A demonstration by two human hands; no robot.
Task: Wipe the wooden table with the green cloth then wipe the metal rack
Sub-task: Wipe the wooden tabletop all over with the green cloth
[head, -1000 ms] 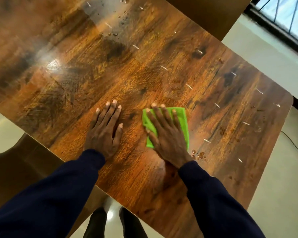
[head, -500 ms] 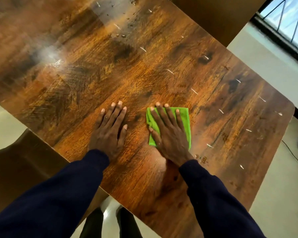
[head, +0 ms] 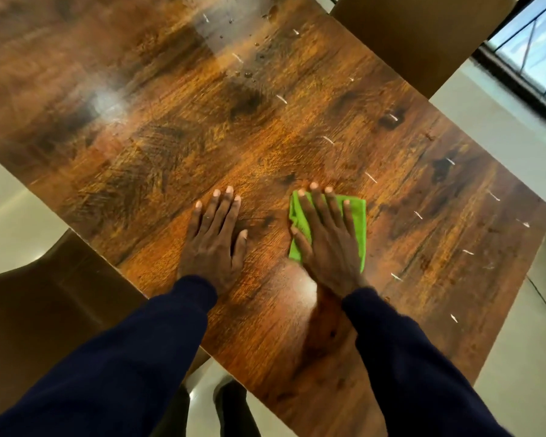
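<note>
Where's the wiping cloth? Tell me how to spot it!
Look at the big brown wooden table. Near the person's edge two hands lie flat side by side, and the green cloth is under the right hand. It is the only bright green thing there; the left hand has just bare wood beneath.

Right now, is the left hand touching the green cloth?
No, the left hand lies flat on the bare wooden table, apart from the green cloth pressed under the right hand.
</note>
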